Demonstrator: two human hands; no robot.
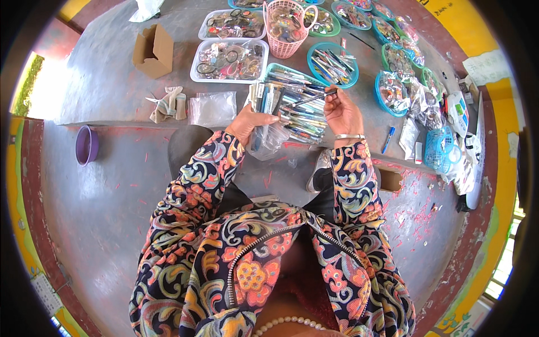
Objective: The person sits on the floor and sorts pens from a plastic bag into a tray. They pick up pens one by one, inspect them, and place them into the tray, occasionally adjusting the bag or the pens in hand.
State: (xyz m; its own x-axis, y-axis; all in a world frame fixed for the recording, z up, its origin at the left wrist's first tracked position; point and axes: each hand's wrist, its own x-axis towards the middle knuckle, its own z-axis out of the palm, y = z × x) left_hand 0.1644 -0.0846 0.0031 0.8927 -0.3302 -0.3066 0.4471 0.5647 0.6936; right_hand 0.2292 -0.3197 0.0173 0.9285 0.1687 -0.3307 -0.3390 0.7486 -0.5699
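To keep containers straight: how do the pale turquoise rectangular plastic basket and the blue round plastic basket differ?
Shape: the pale turquoise rectangular plastic basket has corners; the blue round plastic basket is circular.
The rectangular one sits lower in view; the round one sits higher, farther right.
The pen bundle in the left hand hides part of the rectangular one; the round one shows almost whole.
Both hold pens.

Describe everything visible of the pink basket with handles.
The pink basket is tall, with openwork sides, and looks like plastic. Loop handles rise from opposite sides of its rim. It appears to stand upright on the gray surface, between stacked-looking rows of white trays and a round green tray. Inside are mixed small items, some dark and ring-shaped, too small to identify. Neither hand touches it; contact with neighboring trays cannot be told.
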